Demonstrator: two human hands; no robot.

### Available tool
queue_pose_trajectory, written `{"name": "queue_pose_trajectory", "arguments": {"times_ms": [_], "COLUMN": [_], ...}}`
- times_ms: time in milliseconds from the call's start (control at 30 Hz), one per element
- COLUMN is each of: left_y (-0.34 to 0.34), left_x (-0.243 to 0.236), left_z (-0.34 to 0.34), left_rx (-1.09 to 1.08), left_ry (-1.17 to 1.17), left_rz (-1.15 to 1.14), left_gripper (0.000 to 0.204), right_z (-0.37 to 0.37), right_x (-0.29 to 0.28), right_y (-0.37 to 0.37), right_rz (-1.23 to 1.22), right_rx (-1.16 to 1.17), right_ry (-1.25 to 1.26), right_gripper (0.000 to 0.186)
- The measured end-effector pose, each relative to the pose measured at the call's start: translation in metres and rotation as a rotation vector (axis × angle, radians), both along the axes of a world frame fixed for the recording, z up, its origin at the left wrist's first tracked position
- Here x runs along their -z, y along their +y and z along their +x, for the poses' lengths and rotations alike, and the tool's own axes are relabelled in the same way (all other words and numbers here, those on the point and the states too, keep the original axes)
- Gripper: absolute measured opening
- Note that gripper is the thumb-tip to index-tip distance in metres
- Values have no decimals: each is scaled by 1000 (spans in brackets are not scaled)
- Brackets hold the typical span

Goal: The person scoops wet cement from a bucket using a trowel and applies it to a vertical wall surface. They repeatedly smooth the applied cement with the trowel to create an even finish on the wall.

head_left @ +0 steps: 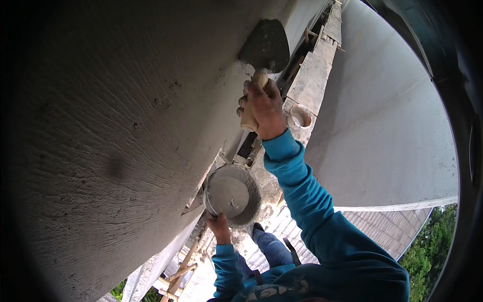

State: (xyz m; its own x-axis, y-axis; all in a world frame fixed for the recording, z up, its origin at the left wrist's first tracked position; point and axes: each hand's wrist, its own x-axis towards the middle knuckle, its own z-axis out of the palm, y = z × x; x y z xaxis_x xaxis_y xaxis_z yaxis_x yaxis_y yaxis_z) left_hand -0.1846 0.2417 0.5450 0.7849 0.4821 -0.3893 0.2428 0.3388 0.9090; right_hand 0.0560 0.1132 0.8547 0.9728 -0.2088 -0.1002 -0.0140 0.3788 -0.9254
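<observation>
The right hand [265,107] grips a wooden-handled grey metal trowel [266,46] by the grey plastered wall [126,171]; the left hand [220,229] grips a round grey mortar bucket [254,204] near the plank walkway [308,83]'s wall-side edge. A slipping rim hold (one-handed) could tip it.

The head camera, left unit of a side-by-side fisheye pair, is worn on the person's head and faces downward over the torso [342,277]. The right hand [269,108] and left hand [219,229] lie within arm's reach of the lens. The wide field covers the grey wall [115,151] at left and the walkway [309,83] receding toward the upper edge.
</observation>
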Motion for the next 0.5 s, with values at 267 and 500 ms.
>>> {"name": "queue_pose_trajectory", "arguments": {"times_ms": [267, 500], "left_y": [13, 13], "left_x": [-8, -11], "left_z": [-26, -18], "left_rx": [-9, 98], "left_ry": [37, -35], "left_rz": [-50, 62], "left_gripper": [36, 41], "right_z": [-146, -296], "right_x": [10, 174], "right_y": [-36, -84], "right_rz": [-94, -775], "right_rx": [-91, -770], "right_ry": [99, 647], "right_gripper": [37, 35]}}
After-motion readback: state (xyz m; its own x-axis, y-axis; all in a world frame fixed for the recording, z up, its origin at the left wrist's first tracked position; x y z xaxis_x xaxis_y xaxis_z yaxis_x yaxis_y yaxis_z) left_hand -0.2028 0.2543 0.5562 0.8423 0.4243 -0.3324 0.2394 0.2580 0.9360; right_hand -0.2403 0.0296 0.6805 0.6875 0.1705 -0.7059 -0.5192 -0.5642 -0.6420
